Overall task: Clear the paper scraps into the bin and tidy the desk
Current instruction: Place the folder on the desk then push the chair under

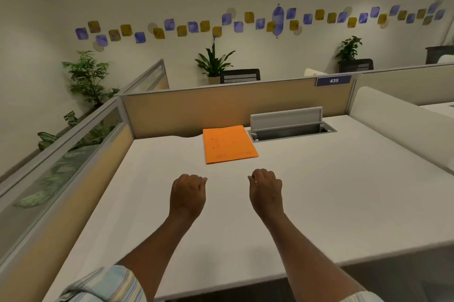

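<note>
An orange folder (229, 143) lies flat near the back of the white desk (319, 191), just left of an open cable hatch. My left hand (188, 193) and my right hand (265, 191) hover side by side above the middle of the desk, a little in front of the folder. Both hands have their fingers curled in, and nothing shows in either. No paper scraps and no bin are in view.
The cable hatch (291, 127) stands with its grey lid (286, 117) tipped up at the back right. Tan partitions (221, 110) wall the desk at the back and left, with a glass panel (61, 159) on the left. A cream divider (403, 127) borders the right side.
</note>
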`<state>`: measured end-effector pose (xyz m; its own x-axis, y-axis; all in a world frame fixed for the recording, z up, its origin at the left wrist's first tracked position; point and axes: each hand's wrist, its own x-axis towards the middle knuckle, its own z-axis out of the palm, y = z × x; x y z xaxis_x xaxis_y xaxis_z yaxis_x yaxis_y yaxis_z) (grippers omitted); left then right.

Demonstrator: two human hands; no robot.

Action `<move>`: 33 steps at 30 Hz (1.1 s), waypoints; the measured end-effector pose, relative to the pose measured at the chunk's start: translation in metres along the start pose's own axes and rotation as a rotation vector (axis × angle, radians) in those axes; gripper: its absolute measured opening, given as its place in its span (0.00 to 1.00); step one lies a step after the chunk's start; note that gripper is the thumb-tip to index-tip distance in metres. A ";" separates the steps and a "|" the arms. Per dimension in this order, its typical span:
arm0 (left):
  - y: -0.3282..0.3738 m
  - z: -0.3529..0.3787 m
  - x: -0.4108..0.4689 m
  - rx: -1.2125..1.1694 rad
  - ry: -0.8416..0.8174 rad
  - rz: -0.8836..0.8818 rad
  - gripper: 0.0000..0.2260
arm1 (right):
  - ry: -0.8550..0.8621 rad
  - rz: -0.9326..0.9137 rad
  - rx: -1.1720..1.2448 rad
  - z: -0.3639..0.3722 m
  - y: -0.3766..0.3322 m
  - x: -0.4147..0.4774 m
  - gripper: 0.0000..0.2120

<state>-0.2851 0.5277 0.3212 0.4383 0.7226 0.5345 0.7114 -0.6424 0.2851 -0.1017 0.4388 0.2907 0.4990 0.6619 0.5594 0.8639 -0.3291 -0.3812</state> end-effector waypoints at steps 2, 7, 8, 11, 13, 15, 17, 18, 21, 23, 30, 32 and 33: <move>0.008 -0.018 -0.020 -0.022 0.010 0.023 0.14 | 0.016 -0.009 -0.002 -0.018 -0.009 -0.017 0.06; 0.023 -0.050 -0.065 -0.015 0.006 0.074 0.15 | 0.016 -0.004 0.024 -0.058 -0.024 -0.063 0.05; 0.026 -0.055 -0.071 -0.015 0.008 0.076 0.14 | 0.018 -0.002 0.025 -0.065 -0.026 -0.072 0.05; 0.039 -0.062 -0.087 -0.017 -0.004 0.090 0.14 | 0.003 -0.009 0.000 -0.084 -0.024 -0.091 0.04; 0.045 -0.066 -0.097 -0.024 0.003 0.098 0.13 | -0.005 -0.010 -0.028 -0.095 -0.023 -0.103 0.04; 0.049 -0.068 -0.105 -0.031 -0.006 0.094 0.12 | 0.002 -0.011 -0.038 -0.103 -0.021 -0.111 0.04; 0.053 -0.068 -0.113 -0.031 -0.014 0.088 0.12 | 0.007 -0.018 -0.049 -0.109 -0.018 -0.121 0.05; 0.055 -0.069 -0.118 -0.030 -0.018 0.081 0.12 | 0.010 -0.021 -0.053 -0.112 -0.017 -0.126 0.05; 0.061 -0.071 -0.132 -0.006 -0.020 0.067 0.13 | 0.020 -0.024 -0.059 -0.120 -0.014 -0.141 0.05; 0.066 -0.074 -0.142 0.011 -0.022 0.059 0.12 | 0.018 -0.027 -0.045 -0.125 -0.011 -0.153 0.05; 0.098 -0.080 -0.177 0.055 -0.053 0.044 0.14 | -0.023 -0.025 0.017 -0.158 0.017 -0.196 0.05; 0.115 -0.083 -0.189 0.044 -0.054 0.029 0.14 | -0.054 -0.052 0.031 -0.173 0.028 -0.209 0.06; 0.126 -0.085 -0.196 0.037 -0.054 0.025 0.13 | -0.059 -0.062 0.047 -0.182 0.034 -0.216 0.07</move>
<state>-0.3284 0.2834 0.3195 0.4844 0.7198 0.4971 0.7195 -0.6511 0.2418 -0.1676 0.1619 0.2912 0.4389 0.7190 0.5388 0.8880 -0.2557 -0.3821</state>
